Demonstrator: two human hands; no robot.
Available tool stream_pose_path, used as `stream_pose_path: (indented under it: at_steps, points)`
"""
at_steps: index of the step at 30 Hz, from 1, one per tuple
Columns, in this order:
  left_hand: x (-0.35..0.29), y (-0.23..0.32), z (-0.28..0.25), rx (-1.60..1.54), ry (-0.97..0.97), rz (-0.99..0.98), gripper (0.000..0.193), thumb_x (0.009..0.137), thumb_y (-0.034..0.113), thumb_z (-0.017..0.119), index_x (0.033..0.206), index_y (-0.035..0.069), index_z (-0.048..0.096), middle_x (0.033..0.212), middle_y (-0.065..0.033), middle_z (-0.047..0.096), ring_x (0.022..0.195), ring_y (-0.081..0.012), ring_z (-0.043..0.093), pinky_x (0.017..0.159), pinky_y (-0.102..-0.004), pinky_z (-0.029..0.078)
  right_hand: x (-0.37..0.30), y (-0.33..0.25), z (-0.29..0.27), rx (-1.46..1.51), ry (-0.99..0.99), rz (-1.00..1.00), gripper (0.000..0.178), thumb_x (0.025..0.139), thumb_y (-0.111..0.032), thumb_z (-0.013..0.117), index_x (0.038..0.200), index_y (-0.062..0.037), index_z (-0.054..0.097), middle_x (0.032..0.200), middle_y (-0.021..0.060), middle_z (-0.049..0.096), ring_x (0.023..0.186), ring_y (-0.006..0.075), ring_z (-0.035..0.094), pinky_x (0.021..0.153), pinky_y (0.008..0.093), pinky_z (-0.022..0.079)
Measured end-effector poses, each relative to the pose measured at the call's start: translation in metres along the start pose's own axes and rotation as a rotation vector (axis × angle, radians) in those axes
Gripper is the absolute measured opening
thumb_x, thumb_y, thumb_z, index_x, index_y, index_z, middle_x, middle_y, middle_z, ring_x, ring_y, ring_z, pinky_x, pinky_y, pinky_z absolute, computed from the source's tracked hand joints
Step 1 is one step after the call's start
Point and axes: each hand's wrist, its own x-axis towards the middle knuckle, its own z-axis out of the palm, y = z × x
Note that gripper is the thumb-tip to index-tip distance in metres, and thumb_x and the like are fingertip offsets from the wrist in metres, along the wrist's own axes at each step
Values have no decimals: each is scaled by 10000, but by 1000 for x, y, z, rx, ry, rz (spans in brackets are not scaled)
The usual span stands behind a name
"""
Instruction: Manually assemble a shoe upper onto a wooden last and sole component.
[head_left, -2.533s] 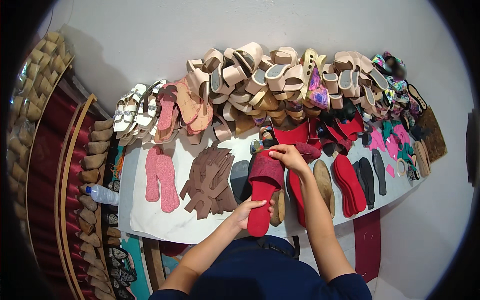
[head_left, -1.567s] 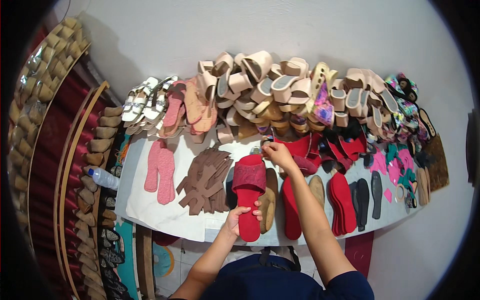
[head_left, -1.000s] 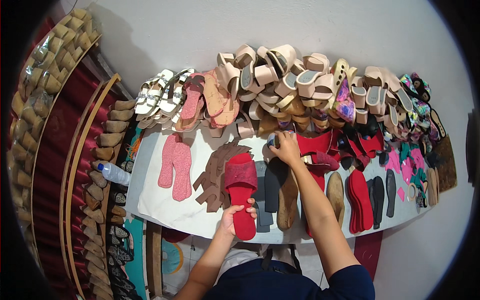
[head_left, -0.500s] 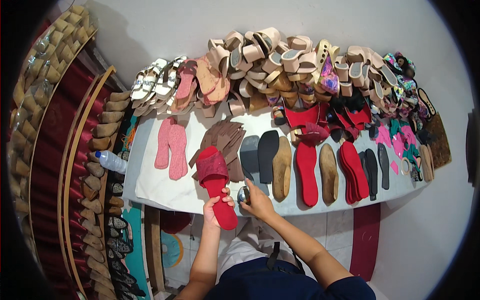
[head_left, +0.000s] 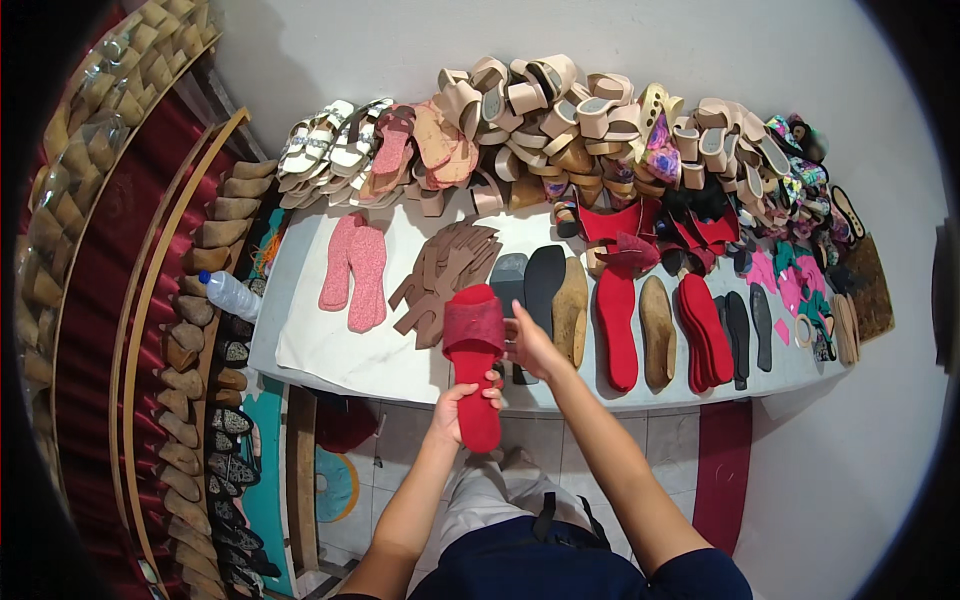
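My left hand (head_left: 466,412) is closed around the rear half of a red slide sandal (head_left: 473,373), held upright in front of the table's near edge. A wide, darker red textured strap crosses its front. At the right side of that strap is my right hand (head_left: 533,343), fingers stretched and apart, their tips at the strap's edge. Just beyond the sandal lies a fanned pile of brown strips (head_left: 443,272). To the right, a black sole piece (head_left: 545,300) and a wooden shoe last (head_left: 570,325) lie partly behind my right hand.
Two pink insoles (head_left: 352,272) lie at the left of the table (head_left: 300,340). Red soles (head_left: 704,335) and another wooden last (head_left: 657,335) are to the right. Heaped beige sandals (head_left: 560,110) line the back. A water bottle (head_left: 232,295) and a rack of lasts (head_left: 220,233) stand left.
The sandal and my left hand have moved right and slightly up. My right hand has left the shiny round object at the table edge, now out of sight, and come to the strap.
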Motion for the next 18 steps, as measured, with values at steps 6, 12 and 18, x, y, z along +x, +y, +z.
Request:
stream_pose_path:
  at_steps: [6,12,18]
  points:
    - [22,5,-2,82,83,-91,351,743,21,478,1074,-8,364,933,-61,456,758,-162,472,748,-326,433,39,-37,-14,-88,-45,-22,275,800,-273,544,943,-38,559,862,72,593,776,163,567,706,295,446]
    - [41,34,19,317,115,-180,432,828,154,466,1210,9,326,941,-91,519,844,-204,527,756,-317,448,51,-76,15,-207,67,-80,168,783,-73,518,921,11,565,838,98,608,702,187,589,660,305,464]
    - [58,59,32,1146,288,-134,353,868,158,454,1176,20,352,1131,-113,482,984,-173,517,849,-295,422,77,-113,2,-378,247,-329,256,774,-96,562,1004,13,542,837,88,608,696,169,574,607,280,444]
